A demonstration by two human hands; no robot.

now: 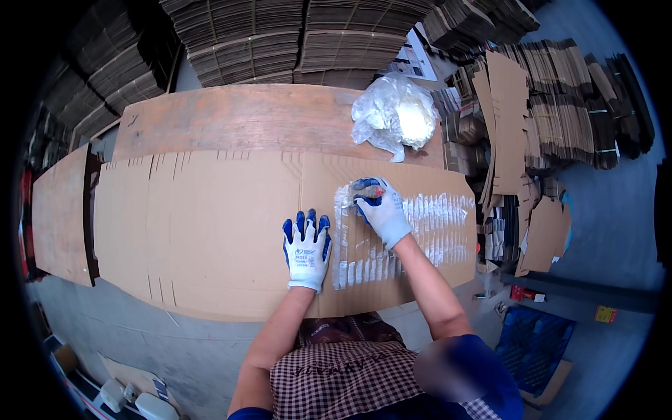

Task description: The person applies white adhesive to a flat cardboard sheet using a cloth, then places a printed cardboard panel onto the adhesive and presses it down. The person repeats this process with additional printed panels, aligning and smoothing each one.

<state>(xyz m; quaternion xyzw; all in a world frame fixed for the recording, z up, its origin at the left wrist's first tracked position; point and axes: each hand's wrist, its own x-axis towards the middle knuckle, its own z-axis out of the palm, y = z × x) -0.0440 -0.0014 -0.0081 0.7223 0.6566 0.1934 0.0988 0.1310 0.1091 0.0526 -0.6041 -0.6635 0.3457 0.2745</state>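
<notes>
A large flat cardboard sheet [210,224] with cut slots lies across a wooden table [238,119]. My left hand [306,248], in a white glove with blue fingertips, presses flat on the sheet with fingers spread. My right hand [379,208], gloved the same way, is closed around a small brush [371,190] at the left end of a band of white glue streaks [427,224]. The streaks cover the right part of the sheet.
A clear plastic bag holding white paste [395,115] sits on the table's far right. Tall stacks of flattened cardboard [294,38] stand behind the table, and more cardboard pieces [553,119] are piled to the right. A blue crate [532,343] sits on the floor lower right.
</notes>
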